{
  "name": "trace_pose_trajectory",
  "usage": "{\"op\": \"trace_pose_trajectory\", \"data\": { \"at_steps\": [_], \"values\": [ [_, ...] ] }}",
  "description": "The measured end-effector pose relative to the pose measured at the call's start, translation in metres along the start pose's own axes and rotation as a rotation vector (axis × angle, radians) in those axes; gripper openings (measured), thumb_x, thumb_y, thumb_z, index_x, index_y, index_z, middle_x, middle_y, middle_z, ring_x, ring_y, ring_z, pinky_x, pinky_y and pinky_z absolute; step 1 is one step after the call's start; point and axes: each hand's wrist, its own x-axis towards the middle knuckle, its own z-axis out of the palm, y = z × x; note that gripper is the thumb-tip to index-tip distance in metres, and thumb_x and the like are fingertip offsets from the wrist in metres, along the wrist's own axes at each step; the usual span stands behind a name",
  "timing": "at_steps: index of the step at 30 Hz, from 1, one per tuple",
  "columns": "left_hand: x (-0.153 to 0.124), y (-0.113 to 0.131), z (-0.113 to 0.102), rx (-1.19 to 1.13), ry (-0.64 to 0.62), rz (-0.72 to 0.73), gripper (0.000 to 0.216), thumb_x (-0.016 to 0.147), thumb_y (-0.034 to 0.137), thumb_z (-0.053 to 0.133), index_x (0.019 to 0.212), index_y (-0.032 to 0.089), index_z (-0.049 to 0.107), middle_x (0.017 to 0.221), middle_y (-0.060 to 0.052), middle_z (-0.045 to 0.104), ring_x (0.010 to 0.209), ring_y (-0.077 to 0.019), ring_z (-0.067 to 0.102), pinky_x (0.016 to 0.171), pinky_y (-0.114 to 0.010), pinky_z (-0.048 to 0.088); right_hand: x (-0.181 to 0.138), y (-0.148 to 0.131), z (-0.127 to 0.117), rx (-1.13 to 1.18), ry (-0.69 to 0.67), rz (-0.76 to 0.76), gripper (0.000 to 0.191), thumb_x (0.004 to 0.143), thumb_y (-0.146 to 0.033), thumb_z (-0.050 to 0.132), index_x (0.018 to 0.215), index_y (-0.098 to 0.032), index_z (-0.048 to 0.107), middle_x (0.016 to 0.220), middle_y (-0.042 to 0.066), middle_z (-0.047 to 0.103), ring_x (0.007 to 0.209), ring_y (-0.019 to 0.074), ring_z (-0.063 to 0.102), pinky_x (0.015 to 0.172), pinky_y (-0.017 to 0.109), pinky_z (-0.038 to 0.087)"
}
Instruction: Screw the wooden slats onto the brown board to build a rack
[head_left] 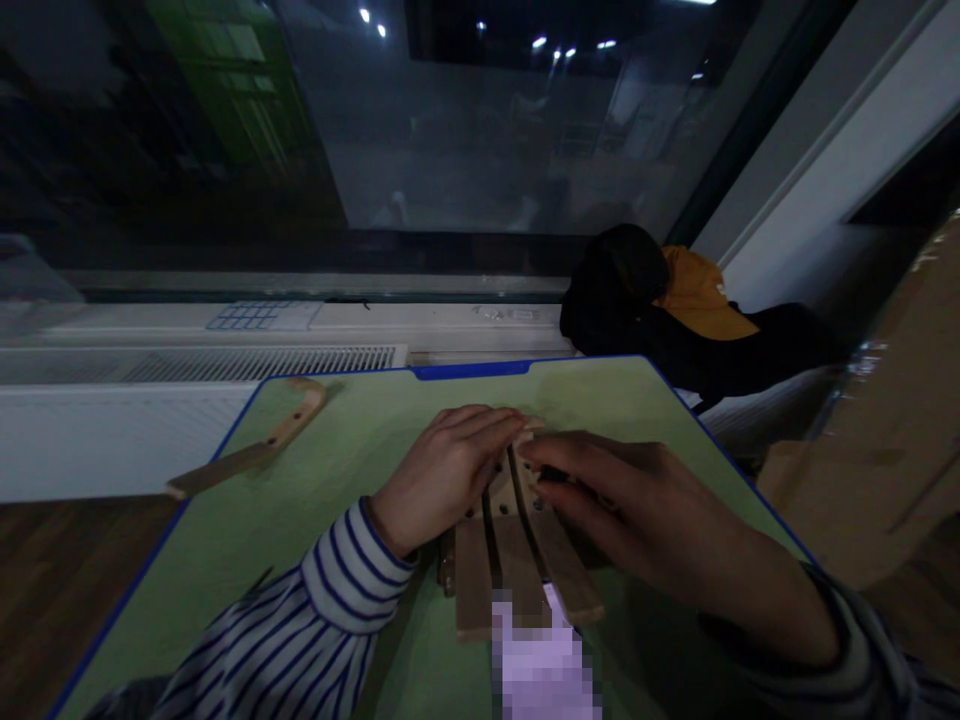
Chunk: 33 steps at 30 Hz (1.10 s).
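Three wooden slats [517, 560] with drilled holes lie side by side in front of me, fanning out slightly towards me. My left hand [457, 460] is wrapped over the far left end of the slats, its fingers pressed together and holding them. At the right slat [570, 575], the fingertips of my right hand [600, 490] are drawn in by the holes; anything between them is hidden. Beneath the slats, a darker wooden piece [446, 570] shows partly at the left. A loose wooden strip [262, 450] with holes and a hooked end lies apart at the left.
The green board [360, 420] has a blue rim. A purple, pixelated item [544, 670] sits at the slats' near end. Beyond are a radiator [150, 430], a window, and a dark bag [615, 280] with an orange cap [701, 290]. Cardboard [832, 500] stands at right.
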Motion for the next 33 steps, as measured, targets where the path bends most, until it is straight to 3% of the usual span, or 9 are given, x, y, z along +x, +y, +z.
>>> {"op": "trace_pose_trajectory", "data": {
  "at_steps": [3,7,18,23,33],
  "values": [
    [-0.001,-0.001,0.000,-0.023,-0.001,0.017,0.036,0.088,0.013,0.046,0.123,0.018,0.051,0.124,-0.007,0.060,0.113,-0.0209,0.053,0.097,-0.043,0.041,-0.001,-0.002,0.001,0.085,-0.032,-0.024,0.043,0.090,-0.019,0.045,0.133,-0.027,0.040,0.128,0.003,0.056,0.113,0.0137,0.053,0.093,0.029,0.045],
    [-0.002,-0.002,0.000,-0.029,-0.015,0.015,0.037,0.088,0.013,0.046,0.125,0.017,0.050,0.125,-0.008,0.058,0.115,-0.0211,0.052,0.098,-0.044,0.040,-0.002,0.000,0.002,0.113,-0.035,-0.057,0.043,0.090,-0.017,0.046,0.131,-0.027,0.041,0.122,0.000,0.060,0.109,0.0098,0.056,0.090,0.022,0.045],
    [0.000,-0.001,0.001,-0.008,0.008,0.021,0.035,0.089,0.012,0.044,0.123,0.019,0.052,0.121,-0.006,0.061,0.111,-0.0216,0.054,0.094,-0.044,0.044,-0.007,0.000,0.016,-0.099,0.162,-0.030,0.032,0.088,-0.017,0.049,0.120,-0.019,0.049,0.105,0.007,0.067,0.089,0.0176,0.064,0.075,0.032,0.052],
    [0.000,-0.001,0.001,-0.002,0.025,0.037,0.036,0.089,0.012,0.044,0.122,0.020,0.051,0.121,-0.006,0.061,0.111,-0.0208,0.055,0.095,-0.044,0.044,-0.006,0.000,0.021,-0.139,0.224,-0.053,0.030,0.088,-0.016,0.048,0.118,-0.020,0.050,0.097,0.005,0.068,0.082,0.0158,0.065,0.070,0.029,0.053],
    [-0.001,-0.003,0.003,0.026,0.029,0.022,0.034,0.089,0.013,0.045,0.122,0.018,0.052,0.122,-0.007,0.061,0.111,-0.0202,0.054,0.096,-0.042,0.044,-0.012,0.003,0.006,0.100,0.002,-0.006,0.046,0.091,-0.016,0.043,0.135,-0.024,0.035,0.128,0.007,0.055,0.109,0.0146,0.056,0.088,0.029,0.048]
  ]
}}
